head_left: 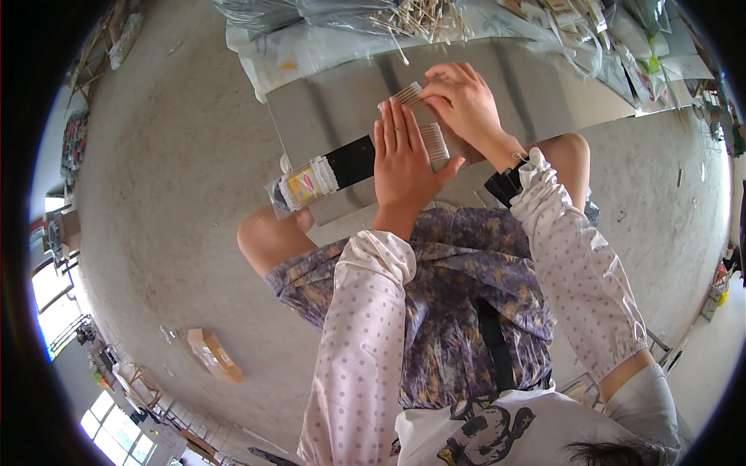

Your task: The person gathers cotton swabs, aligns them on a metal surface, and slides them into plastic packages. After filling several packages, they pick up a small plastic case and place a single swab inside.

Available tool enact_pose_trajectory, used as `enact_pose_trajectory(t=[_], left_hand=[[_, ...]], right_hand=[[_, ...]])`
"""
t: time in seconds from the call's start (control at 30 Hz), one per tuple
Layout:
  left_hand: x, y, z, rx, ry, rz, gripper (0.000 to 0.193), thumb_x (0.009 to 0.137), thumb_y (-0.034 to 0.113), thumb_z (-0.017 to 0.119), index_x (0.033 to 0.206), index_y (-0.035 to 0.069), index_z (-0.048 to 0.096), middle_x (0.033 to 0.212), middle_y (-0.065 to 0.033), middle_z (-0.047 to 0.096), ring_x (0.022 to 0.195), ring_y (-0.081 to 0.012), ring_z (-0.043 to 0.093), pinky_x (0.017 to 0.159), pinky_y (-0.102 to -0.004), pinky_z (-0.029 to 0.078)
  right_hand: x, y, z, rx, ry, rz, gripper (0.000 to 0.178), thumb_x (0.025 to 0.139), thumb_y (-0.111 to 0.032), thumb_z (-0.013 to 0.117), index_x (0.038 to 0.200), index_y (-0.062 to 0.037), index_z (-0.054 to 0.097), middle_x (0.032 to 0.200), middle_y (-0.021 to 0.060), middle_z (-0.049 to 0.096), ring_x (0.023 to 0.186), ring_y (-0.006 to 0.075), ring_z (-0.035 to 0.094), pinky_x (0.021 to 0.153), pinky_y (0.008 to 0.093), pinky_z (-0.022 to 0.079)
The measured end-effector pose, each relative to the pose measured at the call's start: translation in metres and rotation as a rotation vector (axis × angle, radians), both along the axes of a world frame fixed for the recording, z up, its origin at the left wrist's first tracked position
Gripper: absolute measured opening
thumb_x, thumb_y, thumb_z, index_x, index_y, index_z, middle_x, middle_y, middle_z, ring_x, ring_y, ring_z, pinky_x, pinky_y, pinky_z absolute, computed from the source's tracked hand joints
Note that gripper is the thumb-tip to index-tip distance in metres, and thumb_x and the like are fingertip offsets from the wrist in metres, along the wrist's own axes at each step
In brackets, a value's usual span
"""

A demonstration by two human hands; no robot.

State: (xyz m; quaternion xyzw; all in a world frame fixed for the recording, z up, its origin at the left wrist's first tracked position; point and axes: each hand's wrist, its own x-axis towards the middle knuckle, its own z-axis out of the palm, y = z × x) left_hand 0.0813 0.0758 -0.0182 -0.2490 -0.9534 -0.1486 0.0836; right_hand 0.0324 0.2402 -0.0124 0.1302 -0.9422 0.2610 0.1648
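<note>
left hand (402,161) flat, fingers extended, on stick bundle (432,142); right hand (466,102) pinching sticks (407,93), grey board (342,109) beneath

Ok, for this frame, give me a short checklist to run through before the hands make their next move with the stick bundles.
1. Left hand flat on a stick bundle: ok.
2. Right hand fingers pinching another stick bundle: ok.
3. Grey board resting level across the knees: cannot tell.
4. Packed bundle with label and black band lying on the board, apart from both hands: ok.
5. Loose stick pile close beyond the board: ok.
</note>
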Motion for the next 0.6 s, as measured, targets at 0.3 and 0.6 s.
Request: enact_pose_trajectory(t=[0.3, 0.6], left_hand=[[0.001, -0.026, -0.004, 1.012, -0.218, -0.021, 0.078, 0.096, 0.030, 0.056, 0.153, -0.006, 0.017, 0.159, -0.0263, 0.019, 0.150, -0.0357, 0.016, 0.121, -0.0468, 0.015], [0.006, -0.090, 0.050, 1.480, -0.168, 0.499, 0.061, 0.102, 0.025, 0.046, 0.150, -0.002, 0.019, 0.150, -0.0224, 0.038, 0.139, -0.0316, 0.039, 0.117, -0.0412, 0.027]], right_hand=[[0.006, -0.034, 0.004, 0.020, 0.089, -0.271, 0.031, 0.086, -0.018, 0.065, 0.117, -0.0114, 0.063, 0.128, 0.0069, 0.057, 0.124, 0.0297, 0.050, 0.103, 0.0435, 0.039], [0.025, -0.066, -0.011, 0.175, -0.035, -0.237, 0.048, 0.096, -0.006, 0.041, 0.143, 0.0010, 0.042, 0.150, 0.0193, 0.039, 0.144, 0.0356, 0.030, 0.121, 0.0461, 0.021]])
